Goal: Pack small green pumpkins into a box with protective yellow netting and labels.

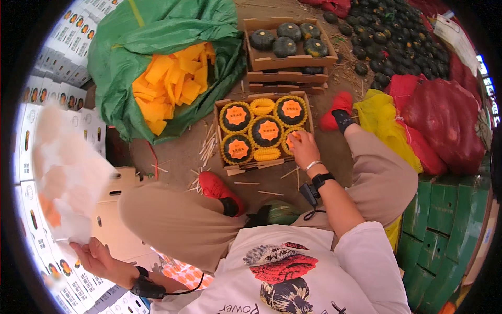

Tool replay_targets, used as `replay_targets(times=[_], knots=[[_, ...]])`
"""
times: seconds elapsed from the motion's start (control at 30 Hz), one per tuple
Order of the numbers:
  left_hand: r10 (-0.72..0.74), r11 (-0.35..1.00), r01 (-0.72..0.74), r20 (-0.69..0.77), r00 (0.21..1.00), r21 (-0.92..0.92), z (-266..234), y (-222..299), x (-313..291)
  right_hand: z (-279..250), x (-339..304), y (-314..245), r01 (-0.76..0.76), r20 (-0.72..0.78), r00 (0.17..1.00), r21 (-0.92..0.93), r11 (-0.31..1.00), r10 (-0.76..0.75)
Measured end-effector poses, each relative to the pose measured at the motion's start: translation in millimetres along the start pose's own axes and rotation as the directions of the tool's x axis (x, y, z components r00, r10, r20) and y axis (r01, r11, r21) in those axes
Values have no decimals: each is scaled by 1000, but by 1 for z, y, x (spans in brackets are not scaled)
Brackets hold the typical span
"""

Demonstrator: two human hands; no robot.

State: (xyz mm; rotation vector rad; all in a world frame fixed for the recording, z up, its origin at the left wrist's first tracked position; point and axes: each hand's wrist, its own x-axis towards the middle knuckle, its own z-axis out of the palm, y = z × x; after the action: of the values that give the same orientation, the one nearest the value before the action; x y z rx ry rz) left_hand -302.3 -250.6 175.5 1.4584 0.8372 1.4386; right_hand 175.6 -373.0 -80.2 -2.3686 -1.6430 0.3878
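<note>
An open cardboard box (265,166) in front of me holds several dark green squashes (252,116) in yellow foam nets. Each bears an orange star-edged sticker (268,131). My right hand (305,152) is over the squash at the box's near right, its fingers closed on an orange sticker (291,140) against the rind. Those fingers partly hide the sticker and squash. Far to the left, my left hand (95,257) pinches the lower edge of a whitish translucent sheet (73,178), which hangs up and is smeared by motion. Orange patches show through it.
Behind the box stand stacked cartons of squashes (292,64). A green sack (167,31) with orange foam pieces (175,78) lies at the back left. White printed boxes (65,94) line the left; red sacks (444,125) and green crates (439,209) the right. Loose squashes (387,36) are heaped far right.
</note>
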Motion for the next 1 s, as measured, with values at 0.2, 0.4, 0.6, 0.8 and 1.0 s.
replay_targets(times=[0.2,0.4,0.6,0.8,1.0], knots=[[-234,773,113,-115,965,-625,-143,-133,-148,10,14,-13,-286,133,923,865,413,361],[-806,427,52,-354,474,-903,-69,-273,-275,32,1,37,111,-150,981,-95,989,-125],[-968,176,441,-236,-84,-880,-67,-245,-353,2,-2,-6,4,-10,1000,-248,969,-7],[-383,-54,816,-767,515,575,-149,-216,-256,-27,14,-37,52,-92,994,-154,987,-67],[-299,461,681,-623,723,569,-127,-258,29,-33,17,-83,277,-33,961,61,959,-276]])
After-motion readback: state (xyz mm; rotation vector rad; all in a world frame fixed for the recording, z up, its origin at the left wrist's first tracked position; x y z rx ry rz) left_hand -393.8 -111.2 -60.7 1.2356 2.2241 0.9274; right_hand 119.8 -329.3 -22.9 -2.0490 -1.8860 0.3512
